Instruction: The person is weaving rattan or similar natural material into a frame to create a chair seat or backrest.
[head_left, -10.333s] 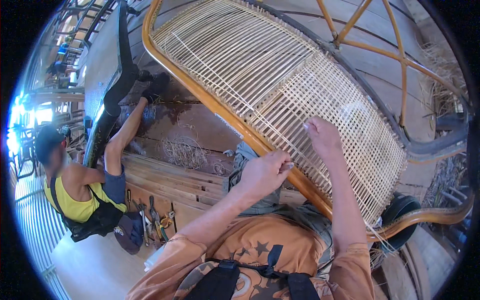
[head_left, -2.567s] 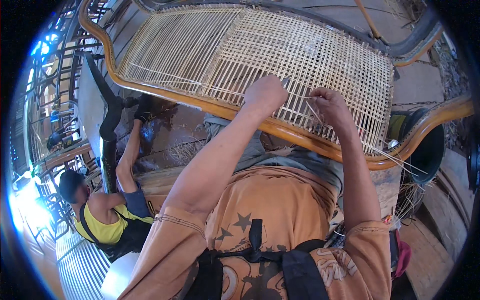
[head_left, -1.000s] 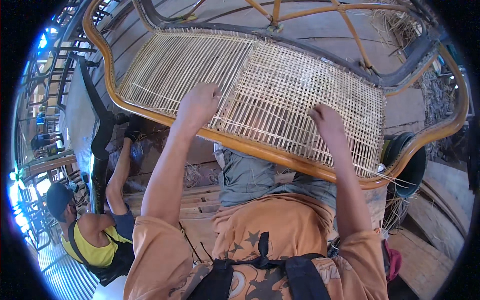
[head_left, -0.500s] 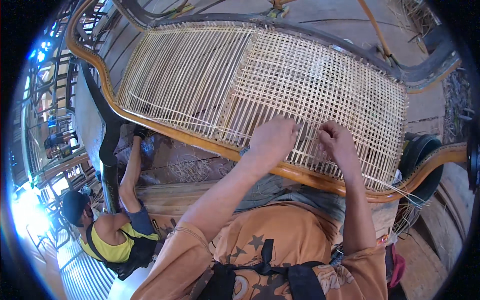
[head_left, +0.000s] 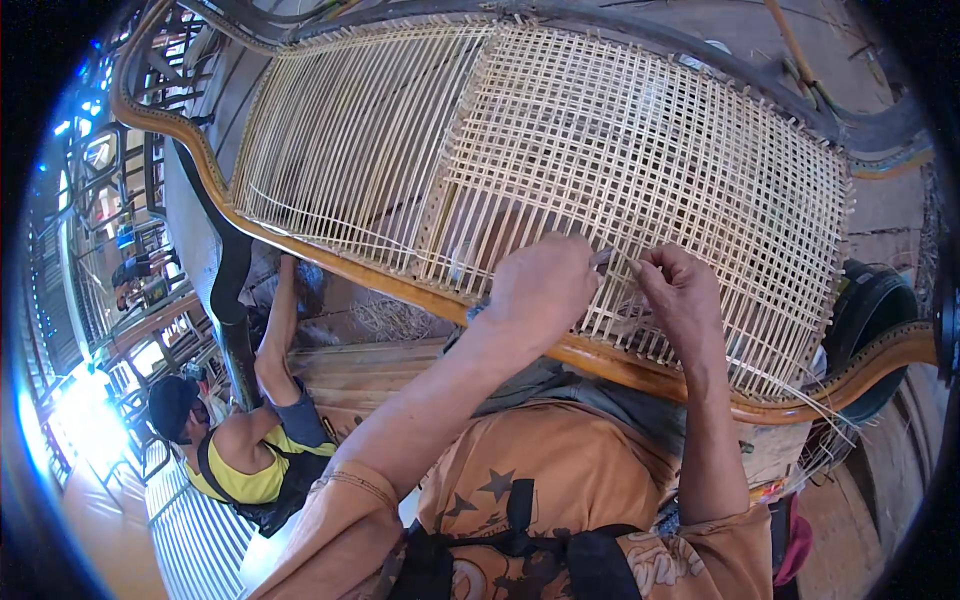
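A cane panel [head_left: 650, 130] is stretched in a curved wooden frame [head_left: 350, 277] in front of me. Its right part is woven in an open grid, and its left part [head_left: 350, 120] has strands running mostly one way. My left hand [head_left: 545, 290] is closed over the near edge of the grid. A small grey object [head_left: 602, 258] pokes out at its fingertips, its kind mostly hidden. Just to the right, my right hand [head_left: 685, 293] hovers at the weave with thumb and forefinger pinched together. Whether a cane strand is between them is too small to tell.
Loose cane ends [head_left: 835, 415] stick out at the frame's near right corner, beside a dark round tub [head_left: 875, 330]. At the lower left sits a person in a yellow top [head_left: 245, 465]. Cane scraps [head_left: 393, 318] lie on the floor behind the frame's front rail.
The whole view has shifted slightly, with the frame appearing larger. Both hands stay at nearly the same spot on the weave; the grey object at my left fingertips shows more clearly.
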